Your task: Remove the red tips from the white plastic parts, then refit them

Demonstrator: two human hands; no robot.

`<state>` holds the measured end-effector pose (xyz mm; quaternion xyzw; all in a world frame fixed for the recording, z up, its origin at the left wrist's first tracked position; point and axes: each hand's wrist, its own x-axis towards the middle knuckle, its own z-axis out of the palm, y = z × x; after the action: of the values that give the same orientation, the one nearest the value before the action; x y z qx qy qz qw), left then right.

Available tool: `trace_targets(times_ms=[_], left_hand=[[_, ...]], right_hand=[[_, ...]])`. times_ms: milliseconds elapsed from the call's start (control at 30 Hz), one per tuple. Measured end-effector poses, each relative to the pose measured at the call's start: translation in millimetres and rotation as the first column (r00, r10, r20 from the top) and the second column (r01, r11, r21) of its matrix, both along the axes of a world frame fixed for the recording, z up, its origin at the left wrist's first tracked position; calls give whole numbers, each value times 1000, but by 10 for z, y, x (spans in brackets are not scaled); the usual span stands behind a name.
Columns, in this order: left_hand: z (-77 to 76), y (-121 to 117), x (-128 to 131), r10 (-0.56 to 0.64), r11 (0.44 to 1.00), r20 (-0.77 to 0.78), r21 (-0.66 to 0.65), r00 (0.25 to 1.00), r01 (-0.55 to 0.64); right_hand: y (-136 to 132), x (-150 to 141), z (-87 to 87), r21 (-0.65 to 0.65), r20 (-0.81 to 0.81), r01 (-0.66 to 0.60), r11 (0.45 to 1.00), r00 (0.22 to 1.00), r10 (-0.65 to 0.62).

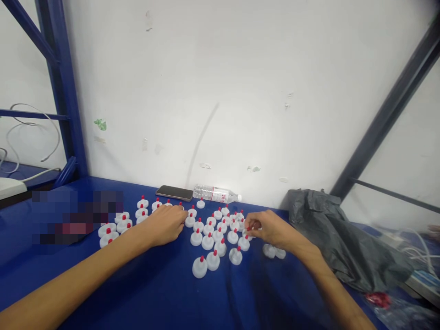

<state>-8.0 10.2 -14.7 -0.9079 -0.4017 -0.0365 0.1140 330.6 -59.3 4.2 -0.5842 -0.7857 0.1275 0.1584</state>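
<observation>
Many round, whitish caps with small red tips (213, 261) stand upright on the blue tabletop (178, 293), in loose rows at the left and a cluster in the middle. My left hand (168, 225) is closed with its fingers curled down among the caps behind it; what the fingertips hold is hidden. On the right of the cluster, my right hand (264, 227) pinches with thumb and forefinger at the red tip of a cap (244, 243). Just below this hand lie two whitish caps (269, 250) with no red tip visible.
A phone (174, 193) and a clear plastic bottle (217, 194) lie along the white wall. A dark grey plastic bag (330, 233) slumps at the right, near cables and a red-and-clear wrapper (378, 300). Blue metal posts (63, 91) frame the table. A blurred-out patch covers the left side.
</observation>
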Motion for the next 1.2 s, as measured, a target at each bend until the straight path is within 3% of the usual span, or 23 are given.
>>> trace_targets(times_ms=[167,367,600,767,933,1067,1200], left_hand=[[1,-2,10,-1,1000,-2,-11,1000,1],[23,-23,18,3,1000,9,-24,1000,-3],[15,-41,5,-3,1000,27,-15,1000,3],[36,-51,22,-1,1000,37,3,999,1],[82,-70,53,7,1000,50,25,999,-9],[79,-62,50,-15,999,71,47,997,11],[44,-23,42,-38,997,103,65,994,31]], right_hand=[[-20,-41,-3,-82,-39,-35,996,999,32],[-76,-142,79,118,87,-32,993,996,22],[-64,-250,-11,142,131,-86,986,989,67],[-105,-164,177,167,218,88,982,968,-124],[-158,176,381,249,241,415,875,849,-471],[-129,438,276,111,329,537,836,774,-541],[-82,501,137,-59,380,578,814,767,-518]])
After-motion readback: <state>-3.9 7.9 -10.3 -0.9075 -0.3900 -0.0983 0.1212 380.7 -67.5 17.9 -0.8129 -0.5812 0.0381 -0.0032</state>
